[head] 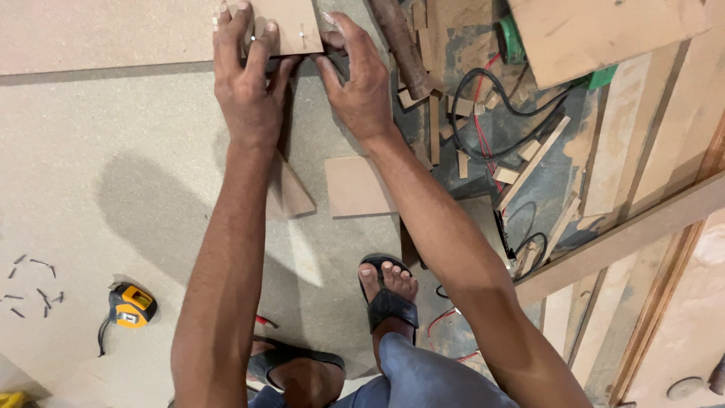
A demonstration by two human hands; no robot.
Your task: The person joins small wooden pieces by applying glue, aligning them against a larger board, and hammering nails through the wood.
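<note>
Both my hands reach forward to a small brown fibreboard piece [291, 26] at the top of the view. My left hand [245, 79] presses on its left part, fingers spread over the edge next to a small nail or screw. My right hand [355, 75] grips the piece's right corner with thumb and fingers. The piece lies against a larger board [98, 34] that runs to the left. A metal fastener shows in the small piece between my hands.
A yellow tape measure [130, 306] and several loose dark nails [34, 287] lie on the big sheet at lower left. Board offcuts [355, 185], black and red cables [491, 98], wood scraps and long planks [627, 234] crowd the right. My sandalled foot [387, 291] stands below.
</note>
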